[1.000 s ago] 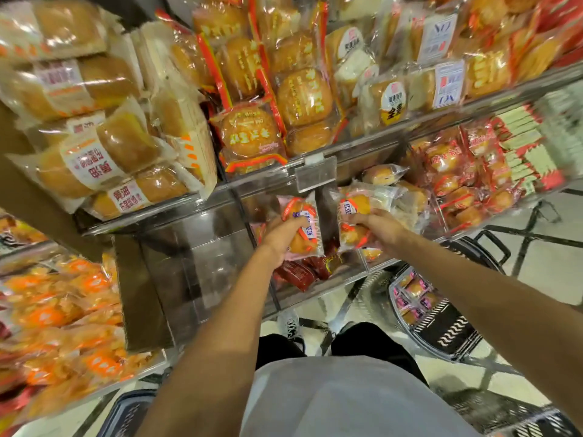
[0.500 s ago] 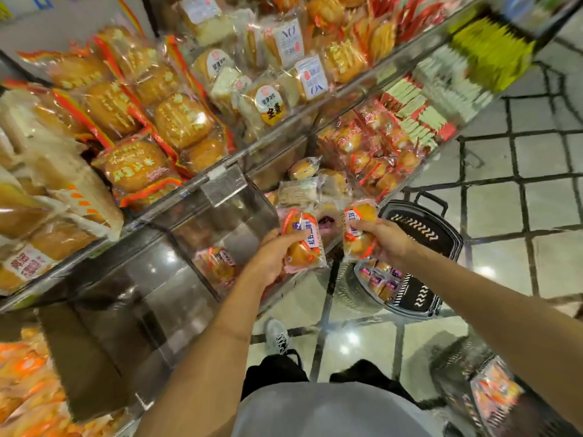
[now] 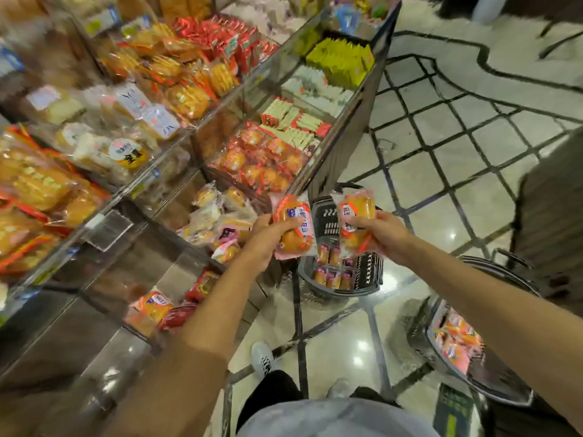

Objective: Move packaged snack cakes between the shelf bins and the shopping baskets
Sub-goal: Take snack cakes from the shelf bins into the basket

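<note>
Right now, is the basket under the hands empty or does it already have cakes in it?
Not empty. The basket on the floor holds several small wrapped cakes at its bottom; much of its inside still shows, so it is far from full.

Shop: snack-stocked shelf bins [image 3: 220, 99], shopping baskets [image 3: 369, 279] on floor.

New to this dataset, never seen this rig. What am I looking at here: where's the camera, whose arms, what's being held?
There is no robot: a person wears one wide-angle camera on the head, looking forward and down, so the two bare arms are the person's own. The left hand grips one packaged snack cake, and the right hand grips another snack cake. Both are held out above a dark shopping basket on the tiled floor, which already holds similar packs. A second basket with packs sits at lower right. On the left are clear shelf bins full of wrapped breads and cakes. The picture is blurred at the edges.
</note>
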